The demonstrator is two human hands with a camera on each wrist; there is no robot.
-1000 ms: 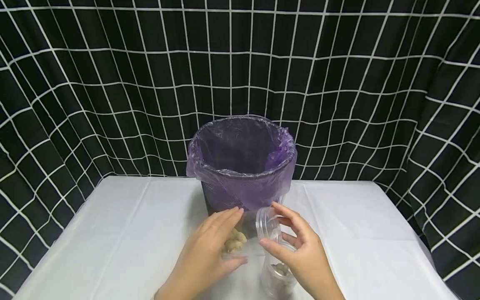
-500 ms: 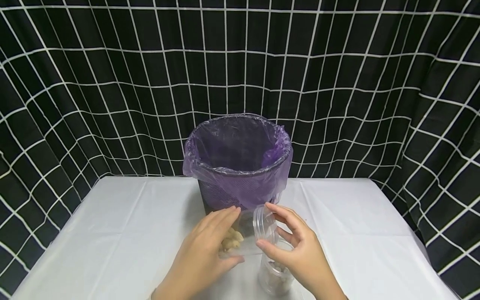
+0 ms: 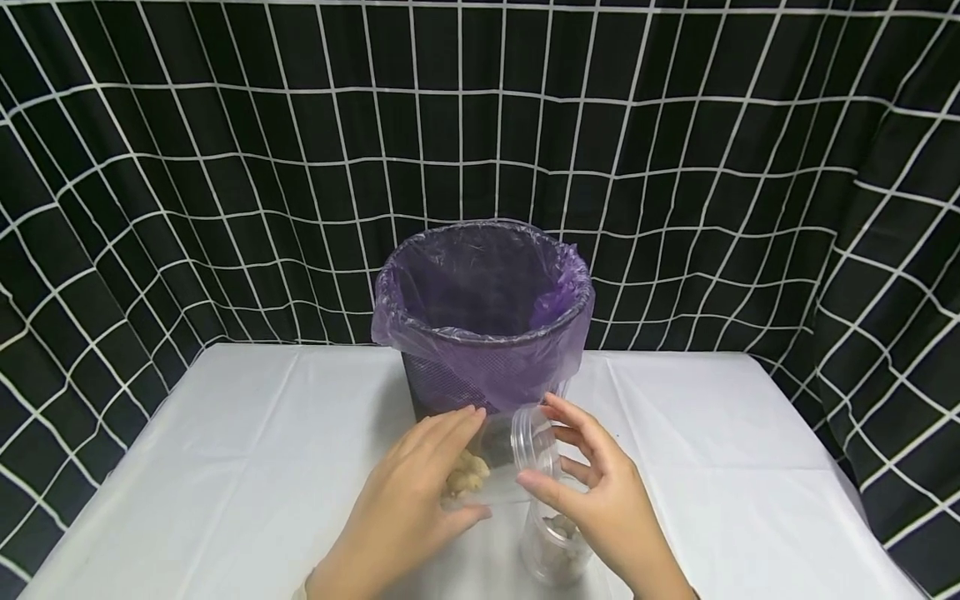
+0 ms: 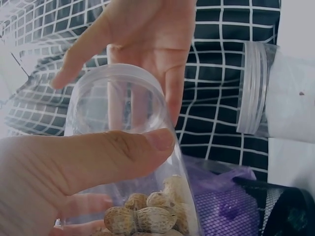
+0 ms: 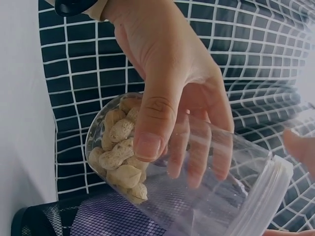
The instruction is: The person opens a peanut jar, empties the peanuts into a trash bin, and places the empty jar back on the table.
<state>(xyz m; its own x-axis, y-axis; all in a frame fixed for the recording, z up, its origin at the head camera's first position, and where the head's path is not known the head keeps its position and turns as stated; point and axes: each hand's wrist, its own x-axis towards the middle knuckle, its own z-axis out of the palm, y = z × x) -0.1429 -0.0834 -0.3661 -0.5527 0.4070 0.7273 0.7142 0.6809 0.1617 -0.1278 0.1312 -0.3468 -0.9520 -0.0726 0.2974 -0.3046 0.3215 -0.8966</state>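
My left hand grips a clear plastic jar tilted on its side, thumb on the near wall and fingers behind. Several unshelled peanuts lie at its closed end, under the left hand. My right hand is at the jar's threaded end, fingers spread around the rim; in the left wrist view its thumb stands apart from the plastic. Whether a lid covers that end, I cannot tell. Partly behind the right hand, a second clear jar stands on the table with brownish pieces inside.
A black mesh bin lined with a purple bag stands just beyond the hands. White cloth covers the table. A black curtain with white grid lines hangs behind and at both sides.
The head view shifts slightly. Both hands and the tilted jar keep nearly the same place relative to each other and the bin.
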